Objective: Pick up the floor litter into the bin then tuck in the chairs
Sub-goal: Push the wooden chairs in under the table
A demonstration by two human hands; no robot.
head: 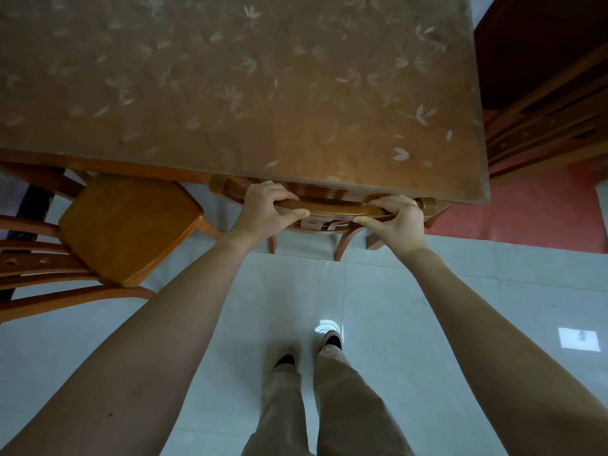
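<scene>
A wooden chair point(332, 207) stands pushed under the near edge of the table point(230, 93); only its curved top rail and back legs show. My left hand point(266, 209) grips the left part of the rail, fingers over the top and thumb underneath. My right hand point(396, 218) grips the right part of the rail the same way. A second wooden chair point(128, 225) stands at the left, pulled out from the table and turned at an angle, its seat fully exposed. No litter and no bin are in view.
The table carries a brown floral cover. A dark wooden cabinet point(543, 93) stands at the right on a red floor strip point(526, 212). Pale floor tiles point(394, 324) spread beneath me, with my two feet point(309, 350) behind the chair.
</scene>
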